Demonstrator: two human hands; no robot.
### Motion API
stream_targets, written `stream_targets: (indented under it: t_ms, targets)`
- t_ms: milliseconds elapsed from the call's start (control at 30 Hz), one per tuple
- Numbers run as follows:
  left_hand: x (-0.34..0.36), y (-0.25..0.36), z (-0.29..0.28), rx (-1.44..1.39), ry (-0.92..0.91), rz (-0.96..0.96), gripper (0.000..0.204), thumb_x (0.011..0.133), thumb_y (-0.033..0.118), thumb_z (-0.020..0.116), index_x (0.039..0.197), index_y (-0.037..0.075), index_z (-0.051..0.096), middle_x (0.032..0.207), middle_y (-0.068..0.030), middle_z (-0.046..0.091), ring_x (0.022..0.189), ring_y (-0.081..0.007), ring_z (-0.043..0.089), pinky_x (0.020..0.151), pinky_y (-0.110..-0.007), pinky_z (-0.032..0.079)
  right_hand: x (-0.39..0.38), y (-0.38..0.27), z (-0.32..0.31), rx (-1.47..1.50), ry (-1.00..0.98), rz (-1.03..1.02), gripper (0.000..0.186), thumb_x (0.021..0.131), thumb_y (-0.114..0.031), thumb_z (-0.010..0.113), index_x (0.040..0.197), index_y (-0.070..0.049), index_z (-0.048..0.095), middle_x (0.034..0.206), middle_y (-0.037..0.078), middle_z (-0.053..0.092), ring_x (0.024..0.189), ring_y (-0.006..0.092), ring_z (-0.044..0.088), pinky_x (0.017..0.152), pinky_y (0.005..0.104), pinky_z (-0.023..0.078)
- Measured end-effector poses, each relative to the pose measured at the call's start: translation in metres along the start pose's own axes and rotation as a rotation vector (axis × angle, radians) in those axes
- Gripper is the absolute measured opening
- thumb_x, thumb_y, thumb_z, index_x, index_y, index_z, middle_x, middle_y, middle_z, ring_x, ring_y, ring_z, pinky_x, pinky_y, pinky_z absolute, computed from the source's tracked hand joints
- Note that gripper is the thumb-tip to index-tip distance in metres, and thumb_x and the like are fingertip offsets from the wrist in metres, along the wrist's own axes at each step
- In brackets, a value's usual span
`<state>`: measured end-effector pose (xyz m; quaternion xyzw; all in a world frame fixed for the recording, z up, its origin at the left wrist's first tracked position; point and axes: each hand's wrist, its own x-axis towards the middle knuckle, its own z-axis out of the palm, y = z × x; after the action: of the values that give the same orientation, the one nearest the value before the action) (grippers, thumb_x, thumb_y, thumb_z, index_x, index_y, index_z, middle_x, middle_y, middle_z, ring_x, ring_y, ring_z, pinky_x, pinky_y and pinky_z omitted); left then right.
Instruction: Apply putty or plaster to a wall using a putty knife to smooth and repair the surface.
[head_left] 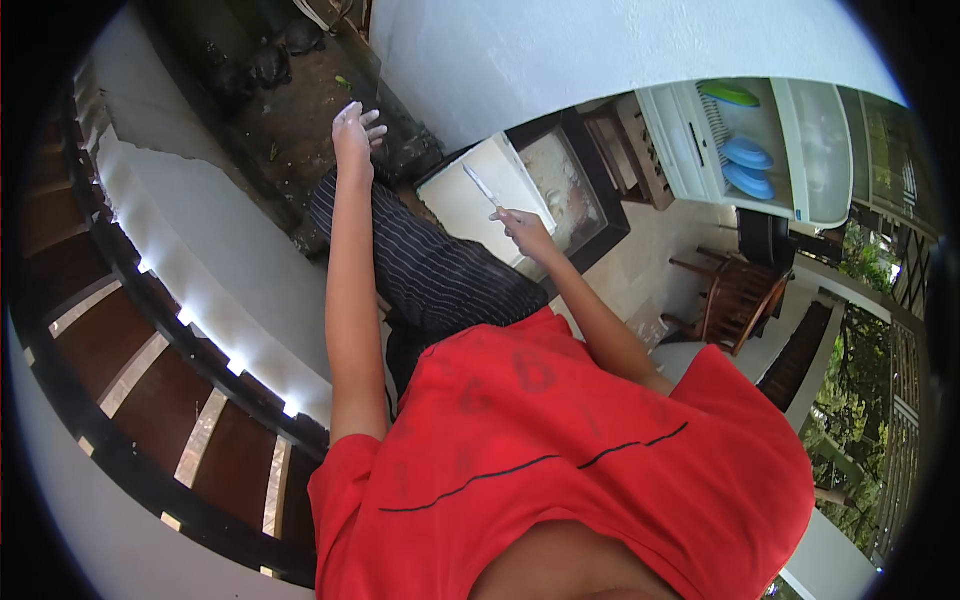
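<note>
My right hand (523,229) is closed around the handle of a knife (481,184). Its pale blade points up and to the left, above a white board or shallow tray (455,203). The board rests beside a dark-framed table (610,218) whose lighter top has whitish patches on it. Off to the left, my left hand (356,132) is raised with its fingers apart and nothing in it. Whitish smears show on its fingertips. Below the hands are dark striped trousers (440,270) over my legs.
A pale cabinet (680,140) at the right holds blue dishes (747,168) and a green dish (730,94). Beyond stands a wooden chair (735,300). Dark rounded shapes like turtles (270,66) sit on the ground at upper left. A white wall (600,50) curves across the top.
</note>
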<state>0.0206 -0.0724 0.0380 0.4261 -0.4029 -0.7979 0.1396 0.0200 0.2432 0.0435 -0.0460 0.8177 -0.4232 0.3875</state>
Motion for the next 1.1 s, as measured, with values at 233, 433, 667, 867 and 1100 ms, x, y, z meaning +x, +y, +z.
stream_targets:
  t_ms: [233,433,667,867,1100]
  targets:
    - [0.003,-0.005,-0.005,0.036,0.052,-0.018,0.040,0.087,0.028,0.046,0.119,0.005,0.041,0.097,-0.0111,0.059,0.063,-0.0164,0.058,0.058,-0.027,0.043,0.006,0.129,-0.006,-0.727,0.006,0.073,0.028,0.082,-0.028,0.054,0.088,-0.003,0.065,0.071,0.023,0.060,0.074,0.0396,0.060,0.067,0.0449,0.047]
    - [-0.003,-0.005,-0.020,0.125,0.089,-0.015,0.040,0.087,0.029,0.047,0.119,0.005,0.041,0.101,-0.0130,0.059,0.066,-0.0170,0.059,0.061,-0.028,0.043,0.051,0.125,0.015,-0.677,0.201,-0.079,0.024,0.080,-0.017,0.056,0.100,-0.005,0.055,0.079,0.024,0.058,0.076,0.0399,0.058,0.067,0.0456,0.047]
    - [-0.008,-0.008,-0.025,0.164,0.140,-0.058,0.041,0.088,0.030,0.046,0.120,0.005,0.042,0.103,-0.0128,0.059,0.070,-0.0189,0.059,0.064,-0.029,0.043,0.092,0.110,0.044,-0.834,0.193,-0.020,0.017,0.084,-0.015,0.047,0.098,-0.006,0.053,0.084,0.020,0.055,0.074,0.0363,0.060,0.064,0.0438,0.049]
    - [-0.006,-0.006,-0.021,0.159,0.124,-0.069,0.041,0.088,0.030,0.046,0.121,0.005,0.041,0.103,-0.0119,0.059,0.072,-0.0191,0.059,0.066,-0.029,0.043,0.086,0.133,0.034,-1.034,0.006,0.077,0.019,0.084,-0.012,0.042,0.095,-0.004,0.055,0.089,0.019,0.056,0.079,0.0305,0.063,0.063,0.0392,0.051]
    - [-0.005,-0.003,-0.020,0.185,0.137,-0.070,0.042,0.088,0.030,0.045,0.122,0.005,0.041,0.103,-0.0119,0.058,0.071,-0.0182,0.059,0.065,-0.029,0.043,0.079,0.107,0.022,-1.002,0.057,-0.046,0.017,0.082,-0.013,0.045,0.097,-0.006,0.050,0.083,0.019,0.056,0.071,0.0335,0.061,0.060,0.0430,0.049]
